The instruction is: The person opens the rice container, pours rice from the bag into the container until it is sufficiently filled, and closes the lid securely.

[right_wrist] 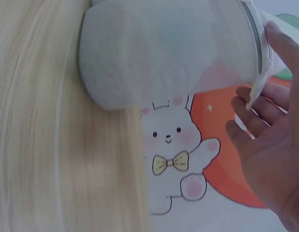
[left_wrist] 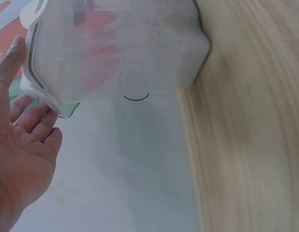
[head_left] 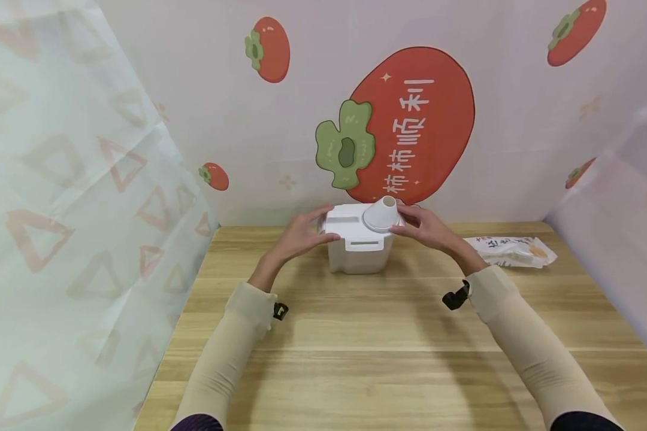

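Observation:
A white, semi-clear storage container (head_left: 358,258) stands on the wooden table near the back wall. Its white lid (head_left: 346,229) carries a cone-shaped spout (head_left: 380,215) on the right side and a latch at the front. My left hand (head_left: 300,234) grips the lid's left end, thumb toward the front and fingers behind. At the opposite end my right hand (head_left: 425,228) holds the lid beside the cone. Both wrist views show thumbs on the rim and fingertips right under its edge. Something pale and grainy (left_wrist: 185,55) fills the container's lower part.
A white printed plastic packet (head_left: 512,251) lies on the table (head_left: 350,359) to the right. Behind stands a wall sheet (head_left: 280,131) printed with persimmons, and a patterned sheet (head_left: 86,239) hangs along the left side.

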